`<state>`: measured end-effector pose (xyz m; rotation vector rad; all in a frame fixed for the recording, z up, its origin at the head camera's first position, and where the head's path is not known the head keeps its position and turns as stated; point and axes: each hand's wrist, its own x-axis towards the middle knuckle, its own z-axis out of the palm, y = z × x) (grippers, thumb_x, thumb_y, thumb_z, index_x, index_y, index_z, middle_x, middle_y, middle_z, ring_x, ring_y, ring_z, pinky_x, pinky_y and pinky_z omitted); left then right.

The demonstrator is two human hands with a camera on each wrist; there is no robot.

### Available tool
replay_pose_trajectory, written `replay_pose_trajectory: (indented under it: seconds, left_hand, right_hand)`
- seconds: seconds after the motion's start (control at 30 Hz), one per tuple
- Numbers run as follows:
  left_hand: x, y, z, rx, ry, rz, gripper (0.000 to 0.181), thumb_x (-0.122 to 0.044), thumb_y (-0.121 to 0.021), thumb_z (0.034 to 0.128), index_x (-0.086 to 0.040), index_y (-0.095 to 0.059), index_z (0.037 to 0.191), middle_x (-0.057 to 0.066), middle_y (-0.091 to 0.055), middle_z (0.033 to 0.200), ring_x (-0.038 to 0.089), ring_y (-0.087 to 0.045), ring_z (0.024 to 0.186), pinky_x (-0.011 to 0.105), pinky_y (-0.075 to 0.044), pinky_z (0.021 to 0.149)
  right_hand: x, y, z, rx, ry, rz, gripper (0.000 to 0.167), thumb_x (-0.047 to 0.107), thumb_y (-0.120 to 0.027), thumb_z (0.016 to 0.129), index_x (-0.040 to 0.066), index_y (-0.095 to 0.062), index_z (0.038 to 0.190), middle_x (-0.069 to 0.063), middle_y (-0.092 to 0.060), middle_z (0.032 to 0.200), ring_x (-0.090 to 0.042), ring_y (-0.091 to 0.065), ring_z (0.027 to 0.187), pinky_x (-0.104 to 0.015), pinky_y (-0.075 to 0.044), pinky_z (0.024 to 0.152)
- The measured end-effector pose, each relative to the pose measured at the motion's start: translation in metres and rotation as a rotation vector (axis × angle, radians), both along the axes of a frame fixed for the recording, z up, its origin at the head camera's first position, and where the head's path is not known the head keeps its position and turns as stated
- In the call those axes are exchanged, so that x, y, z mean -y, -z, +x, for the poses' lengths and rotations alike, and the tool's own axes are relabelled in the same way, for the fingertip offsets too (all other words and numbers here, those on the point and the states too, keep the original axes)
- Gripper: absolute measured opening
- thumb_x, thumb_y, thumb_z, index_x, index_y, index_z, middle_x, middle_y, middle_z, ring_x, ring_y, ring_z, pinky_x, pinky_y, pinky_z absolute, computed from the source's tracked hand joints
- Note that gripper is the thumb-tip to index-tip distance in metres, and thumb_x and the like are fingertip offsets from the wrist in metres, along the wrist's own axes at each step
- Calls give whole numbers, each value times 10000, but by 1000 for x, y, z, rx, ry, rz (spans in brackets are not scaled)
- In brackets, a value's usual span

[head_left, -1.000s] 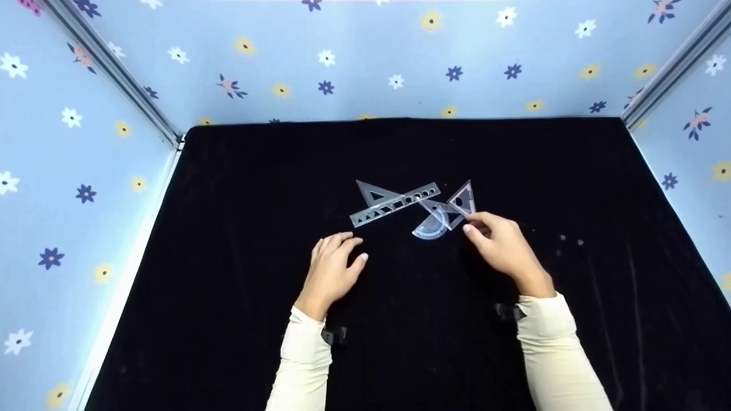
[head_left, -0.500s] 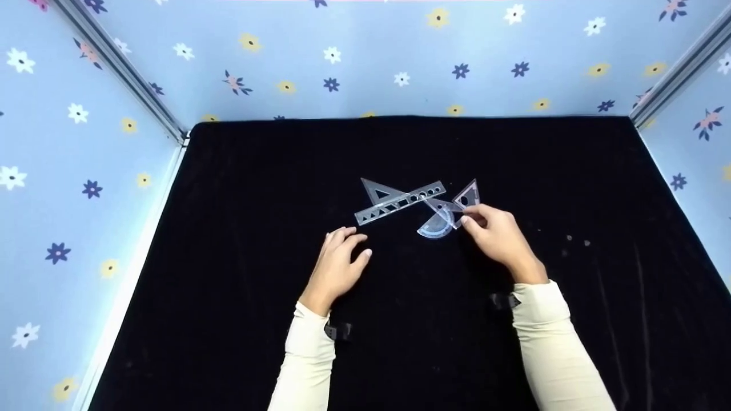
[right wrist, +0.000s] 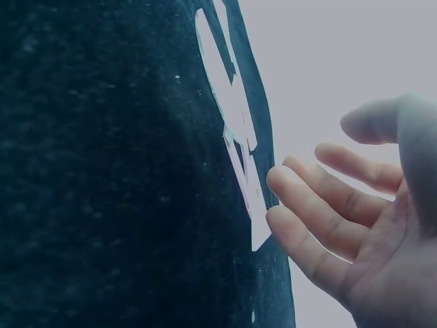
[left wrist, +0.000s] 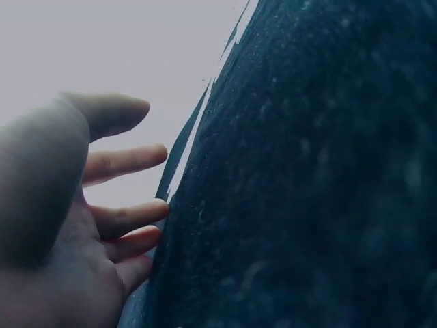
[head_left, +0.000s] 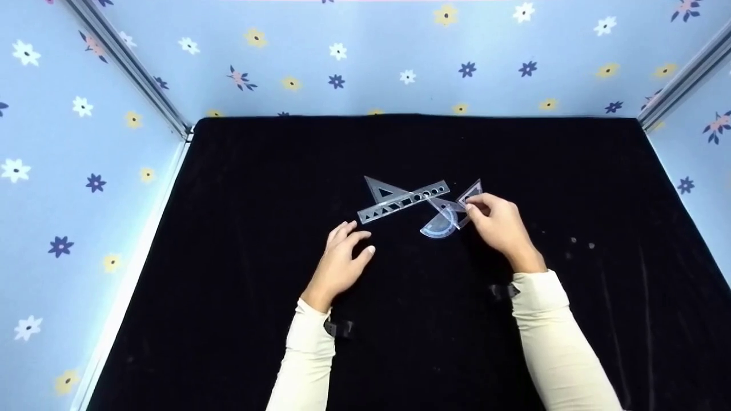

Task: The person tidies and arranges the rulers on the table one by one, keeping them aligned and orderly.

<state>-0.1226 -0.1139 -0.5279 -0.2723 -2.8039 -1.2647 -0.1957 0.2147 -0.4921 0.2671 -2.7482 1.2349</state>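
A clear ruler (head_left: 398,206) with shaped cut-outs lies across a larger clear set square (head_left: 374,188) on the black cloth. A protractor (head_left: 438,227) with a blue scale overlaps that set square's lower end. At the right of the group lies a small pinkish set square (head_left: 476,187), its lower part hidden by my right hand (head_left: 502,225). In the right wrist view the right hand's fingers (right wrist: 293,225) are loosely bent at the small set square's edge (right wrist: 259,229), the thumb apart from them. My left hand (head_left: 340,265) rests just below the ruler's left end, fingers relaxed, holding nothing.
Black cloth (head_left: 257,228) covers the table. Blue floral panels (head_left: 388,57) stand at the back and both sides, with metal posts (head_left: 131,68) at the corners. A few small pale specks (head_left: 591,245) lie right of the right hand.
My right hand has shifted slightly forward, so its fingers cover more of the small set square. The left hand stays by the ruler. The head view has drifted slightly.
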Motion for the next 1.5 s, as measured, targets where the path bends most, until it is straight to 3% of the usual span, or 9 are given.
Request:
replay_pose_trajectory:
  seconds: [0.23,0.53,0.77,1.03,1.27,1.5]
  left_hand:
    - [0,0,-2,13,5,40,353,-251,-661,931,-98,-690,1248,184,-449,1507,323,-289,1454,453,-255,1171]
    - [-2,4,-5,10,15,49,344,-245,-655,933,-108,-691,1246,207,-406,1534,337,-278,1463,471,-252,1171]
    - [-2,5,-7,0,-7,86,330,-237,-647,939,-107,-695,1238,216,-380,1547,353,-284,1464,470,-212,1188]
    - [-3,6,-10,-42,15,160,347,-197,-644,946,-32,-682,1248,244,-356,1548,367,-295,1460,452,-172,1204]
    - [-3,6,-10,-13,18,104,362,-226,-627,955,-49,-677,1267,217,-369,1549,329,-254,1484,420,-140,1212]
    - [-2,6,-9,17,7,63,362,-249,-622,956,-64,-686,1260,207,-383,1544,312,-262,1482,434,-197,1197]
  right_hand:
    - [8,-5,-8,-9,-1,-9,182,117,-656,927,8,-749,1040,-76,-739,941,-181,-656,811,-258,-494,737]
    - [12,1,-16,9,4,-5,195,86,-643,923,-14,-738,1061,-120,-731,947,-227,-663,833,-371,-509,785]
    - [19,0,-21,49,-19,-31,225,104,-632,933,-20,-720,1099,-106,-728,942,-206,-664,839,-343,-515,783]
    - [22,-1,-28,73,-38,-45,243,94,-634,935,-24,-700,1138,-138,-737,1001,-245,-688,927,-395,-520,863]
    - [24,1,-31,78,-29,-49,249,104,-641,924,-18,-704,1132,-128,-739,973,-233,-679,901,-380,-507,844]
    - [27,3,-35,82,-22,-33,241,96,-636,914,-18,-709,1113,-123,-729,933,-227,-653,860,-353,-485,802]
